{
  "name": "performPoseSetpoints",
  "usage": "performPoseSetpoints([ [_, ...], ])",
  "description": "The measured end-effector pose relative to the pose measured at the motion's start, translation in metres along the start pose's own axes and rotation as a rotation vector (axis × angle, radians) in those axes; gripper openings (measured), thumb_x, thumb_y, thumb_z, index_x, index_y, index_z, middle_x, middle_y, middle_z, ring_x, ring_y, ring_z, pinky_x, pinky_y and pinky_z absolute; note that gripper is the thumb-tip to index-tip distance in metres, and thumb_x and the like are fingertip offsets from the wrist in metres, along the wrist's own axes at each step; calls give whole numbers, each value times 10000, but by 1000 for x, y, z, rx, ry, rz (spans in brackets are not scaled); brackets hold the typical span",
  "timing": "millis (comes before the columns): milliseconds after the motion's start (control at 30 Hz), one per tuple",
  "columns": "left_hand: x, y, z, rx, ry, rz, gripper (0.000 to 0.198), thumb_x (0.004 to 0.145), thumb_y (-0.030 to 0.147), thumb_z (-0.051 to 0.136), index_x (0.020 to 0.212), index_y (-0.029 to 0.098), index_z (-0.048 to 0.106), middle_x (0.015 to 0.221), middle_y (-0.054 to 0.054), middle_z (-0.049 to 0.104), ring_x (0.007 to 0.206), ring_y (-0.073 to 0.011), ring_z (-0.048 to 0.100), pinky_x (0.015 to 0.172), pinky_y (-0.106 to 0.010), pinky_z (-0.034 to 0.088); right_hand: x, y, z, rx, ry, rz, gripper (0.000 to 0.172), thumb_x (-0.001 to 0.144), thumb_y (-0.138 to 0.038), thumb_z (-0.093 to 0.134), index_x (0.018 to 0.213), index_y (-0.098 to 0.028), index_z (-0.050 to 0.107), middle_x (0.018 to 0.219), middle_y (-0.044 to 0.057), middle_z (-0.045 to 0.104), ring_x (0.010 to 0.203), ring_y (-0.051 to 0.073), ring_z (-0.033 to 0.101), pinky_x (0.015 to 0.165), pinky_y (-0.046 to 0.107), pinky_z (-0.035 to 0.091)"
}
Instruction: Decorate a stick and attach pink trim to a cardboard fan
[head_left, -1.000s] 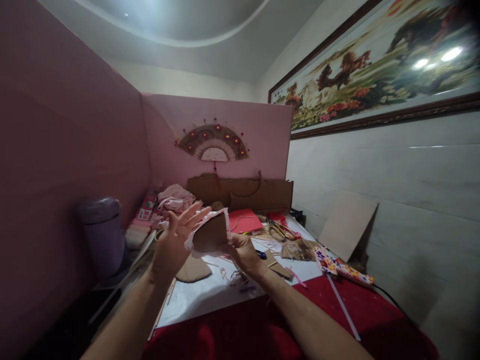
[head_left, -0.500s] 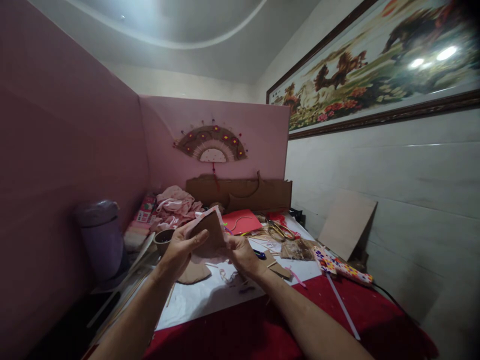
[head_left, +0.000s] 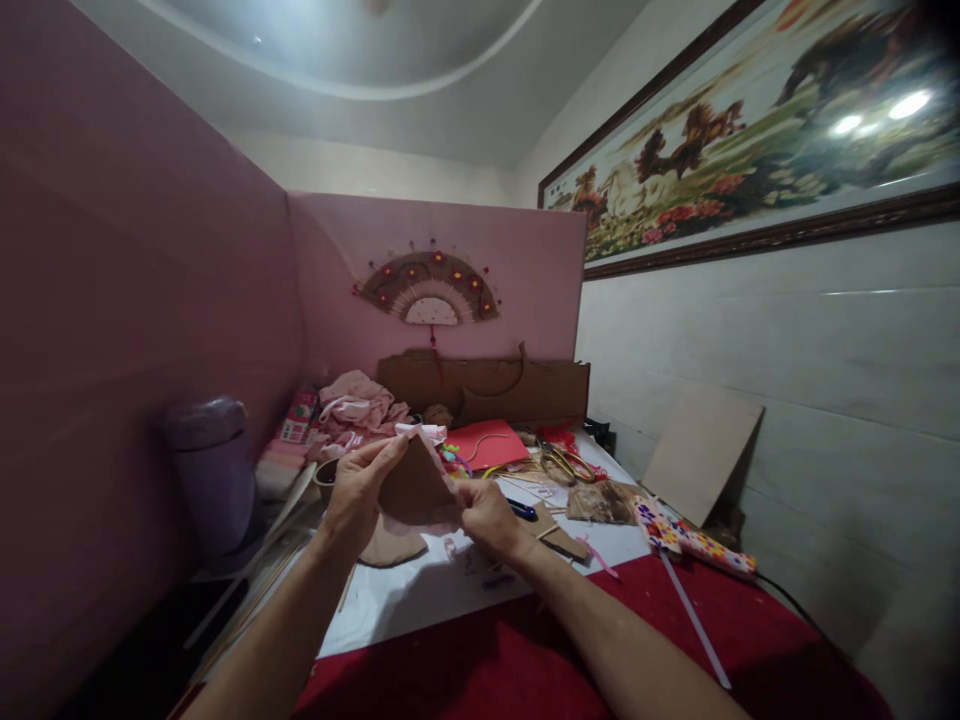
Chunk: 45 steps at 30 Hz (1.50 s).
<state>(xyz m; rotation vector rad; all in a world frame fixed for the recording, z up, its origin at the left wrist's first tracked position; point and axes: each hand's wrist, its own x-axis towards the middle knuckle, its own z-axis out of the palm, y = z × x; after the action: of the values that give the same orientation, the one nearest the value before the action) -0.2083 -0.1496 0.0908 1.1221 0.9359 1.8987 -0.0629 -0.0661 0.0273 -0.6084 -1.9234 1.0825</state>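
Both my hands hold up a brown cardboard wedge [head_left: 414,482] edged with pink cloth, above the white sheet [head_left: 420,590] on the table. My left hand [head_left: 358,488] pinches its upper left edge with fingers closed. My right hand [head_left: 484,515] grips its lower right corner, fingers curled shut. A second brown cardboard piece [head_left: 390,548] lies on the sheet just below my left hand.
A red cloth [head_left: 525,660] covers the table's near side. Scissors [head_left: 559,462], red paper [head_left: 487,442], cardboard scraps and a patterned stick [head_left: 694,545] lie to the right. Pink fabric [head_left: 356,405] and a lilac bin [head_left: 210,470] sit left. A fan decoration [head_left: 429,290] hangs on the pink partition.
My left hand, first open with fingers spread beside the piece, has closed onto its upper edge. The cardboard piece has come lower and turned to show its brown face.
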Motion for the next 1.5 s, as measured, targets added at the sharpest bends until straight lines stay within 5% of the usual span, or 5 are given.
performPoseSetpoints([
  [433, 2, -9, 1, 111, 95, 204, 256, 675, 351, 724, 862, 177, 744, 786, -27, 732, 687, -149, 621, 638, -235, 465, -2, -2, 5, -52, -18, 28, 161, 647, -289, 645, 534, -182, 607, 438, -37, 544, 415, 114, 514, 389, 194, 336],
  [933, 4, -18, -6, 527, 312, 578, 242, 726, 357, 661, 879, 188, 742, 841, -26, 742, 761, -191, 652, 711, -269, 485, -4, -9, 7, 28, -89, 75, 256, 639, -380, 668, 550, -164, 563, 397, -60, 470, 340, 86, 473, 313, 164, 343],
  [1200, 5, -17, -5, 377, 209, 419, 240, 713, 383, 671, 816, 175, 733, 730, -5, 694, 666, -135, 584, 590, -212, 424, -3, -9, 4, 35, -85, 112, 284, 602, -411, 692, 538, -162, 574, 378, -54, 476, 322, 89, 453, 291, 174, 334],
  [1500, 3, -13, -1, 202, 147, 312, 212, 625, 306, 757, 802, 194, 728, 787, -6, 707, 733, -130, 588, 682, -216, 428, -2, -4, 4, 44, -93, 99, 243, 618, -362, 682, 526, -164, 573, 375, -55, 467, 331, 93, 454, 301, 173, 321],
])
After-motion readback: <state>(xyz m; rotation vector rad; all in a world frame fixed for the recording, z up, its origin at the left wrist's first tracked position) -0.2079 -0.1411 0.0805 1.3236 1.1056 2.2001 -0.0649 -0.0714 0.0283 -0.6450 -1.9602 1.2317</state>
